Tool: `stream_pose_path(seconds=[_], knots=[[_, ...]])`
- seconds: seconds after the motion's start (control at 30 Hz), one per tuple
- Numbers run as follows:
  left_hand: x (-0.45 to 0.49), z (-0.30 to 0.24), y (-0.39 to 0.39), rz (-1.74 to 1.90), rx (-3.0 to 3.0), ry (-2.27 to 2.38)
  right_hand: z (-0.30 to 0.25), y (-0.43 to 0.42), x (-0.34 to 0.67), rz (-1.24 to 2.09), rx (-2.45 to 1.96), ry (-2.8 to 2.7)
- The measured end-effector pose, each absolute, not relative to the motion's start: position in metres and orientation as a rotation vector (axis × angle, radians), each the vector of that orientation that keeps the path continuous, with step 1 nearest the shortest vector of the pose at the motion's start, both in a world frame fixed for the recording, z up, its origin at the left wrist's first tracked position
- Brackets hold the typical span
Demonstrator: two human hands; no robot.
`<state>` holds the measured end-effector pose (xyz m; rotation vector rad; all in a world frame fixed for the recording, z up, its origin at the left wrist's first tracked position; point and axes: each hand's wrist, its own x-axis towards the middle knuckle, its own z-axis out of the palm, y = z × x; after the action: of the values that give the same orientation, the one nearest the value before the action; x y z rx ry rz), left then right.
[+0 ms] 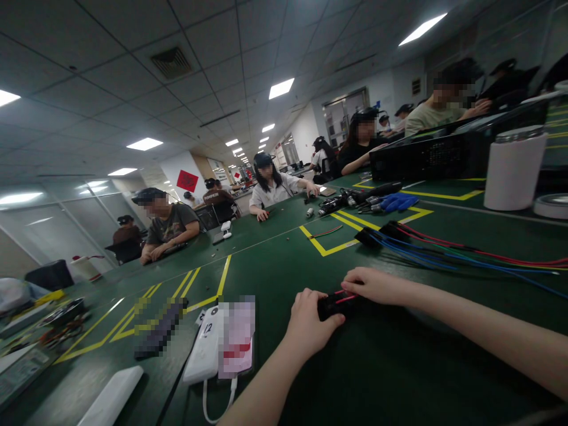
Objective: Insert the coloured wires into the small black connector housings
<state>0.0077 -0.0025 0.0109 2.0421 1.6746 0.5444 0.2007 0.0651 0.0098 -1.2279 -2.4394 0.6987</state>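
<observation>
Green matting with yellow tape lines covers the long table (275, 260). Near its front edge, one small black plug (331, 305) with a red wire lies low over the mat, held between both hands. The left hand (308, 322) has its fingers curled round the plug's near end with the thumb pressed on top. The right hand (377, 285) pinches the far end with its fingertips. Just left of them lie one white power bank (205, 349) and one phone (237, 337), side by side. Beyond the hands, one bundle of red and blue wires (444, 248) ends in two black connectors (381, 232). Farther off stands one white jar (512, 168). At least six co-workers (270, 186) sit along the far side.
</observation>
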Motion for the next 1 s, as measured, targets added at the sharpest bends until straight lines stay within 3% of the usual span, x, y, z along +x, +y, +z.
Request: stream_pose_path(seconds=[0.5, 0.73, 1.0], knots=[[0.007, 0.003, 0.001, 0.582, 2.057, 1.681, 0.019, 0.06, 0.2, 0.313, -1.003, -2.408], [0.007, 0.007, 0.001, 0.563, 2.056, 1.676, 0.009, 0.067, 0.203, 0.744, -1.268, -2.493], [0.006, 0.006, 0.001, 0.571, 2.037, 1.678, 0.024, 0.079, 0.217, 0.617, -1.05, -2.137]])
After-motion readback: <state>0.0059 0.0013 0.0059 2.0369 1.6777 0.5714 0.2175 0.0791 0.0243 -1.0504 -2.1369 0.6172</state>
